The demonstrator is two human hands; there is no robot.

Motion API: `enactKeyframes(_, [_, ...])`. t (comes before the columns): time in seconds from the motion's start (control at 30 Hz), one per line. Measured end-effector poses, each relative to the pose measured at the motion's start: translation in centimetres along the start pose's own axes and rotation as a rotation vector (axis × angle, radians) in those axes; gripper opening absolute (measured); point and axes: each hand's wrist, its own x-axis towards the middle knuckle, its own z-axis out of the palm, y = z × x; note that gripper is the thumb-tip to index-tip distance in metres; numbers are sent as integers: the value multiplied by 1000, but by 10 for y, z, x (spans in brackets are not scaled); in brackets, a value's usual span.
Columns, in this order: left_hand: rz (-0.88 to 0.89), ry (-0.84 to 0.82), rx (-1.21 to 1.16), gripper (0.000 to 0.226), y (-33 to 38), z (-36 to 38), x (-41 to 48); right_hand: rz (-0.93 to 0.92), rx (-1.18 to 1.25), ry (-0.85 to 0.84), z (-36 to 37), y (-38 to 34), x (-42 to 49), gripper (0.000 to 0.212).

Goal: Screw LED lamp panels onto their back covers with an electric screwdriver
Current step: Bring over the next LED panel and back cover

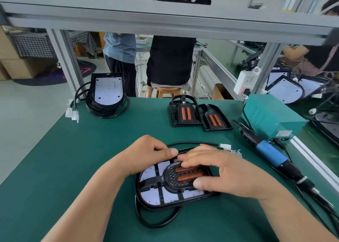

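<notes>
While electric screwdriver (271, 154) lies at right, left hand (150, 154) grips far rim of LED lamp panel (152, 196) mid-mat, right hand (227, 171) presses straight fingers flat on its black frame (169, 177).

The right hand (225, 172) hides the right end of the lamp panel (152, 196), and the small screws (236, 152) beyond it blur together.
</notes>
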Motion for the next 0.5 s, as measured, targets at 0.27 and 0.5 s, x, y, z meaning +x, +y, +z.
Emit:
enactKeyframes(0.27, [18, -48, 2, 70, -8, -4, 1, 440, -261, 613, -68, 30, -38, 7])
enactKeyframes(0.5, [14, -81, -18, 72, -5, -5, -1, 964, -665, 325, -73, 71, -76, 51])
